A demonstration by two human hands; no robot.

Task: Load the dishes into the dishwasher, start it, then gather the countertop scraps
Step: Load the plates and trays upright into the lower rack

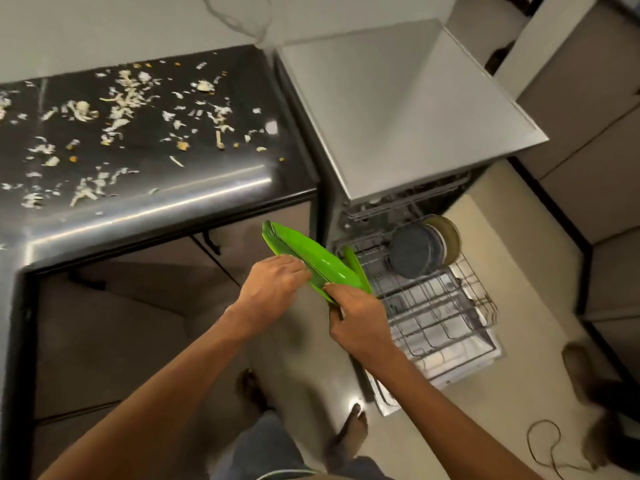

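Both hands hold green plates (304, 254) in the air, just left of the dishwasher's pulled-out lower rack (436, 313). My left hand (273, 289) grips the stack's near edge from the left. My right hand (356, 317) grips a green plate at its lower end, beside the rack's left side. In the rack's far part stand a dark blue plate (415, 251) and a tan plate (450, 237) on edge. Pale vegetable scraps (121, 109) lie scattered over the black countertop (207, 188).
The dishwasher body (398, 109) stands open at the right of the counter, its upper rack (405, 199) partly visible. My bare feet (349, 427) stand on the pale floor. A thin cord (547, 445) lies on the floor at the lower right. Cabinets line the right wall.
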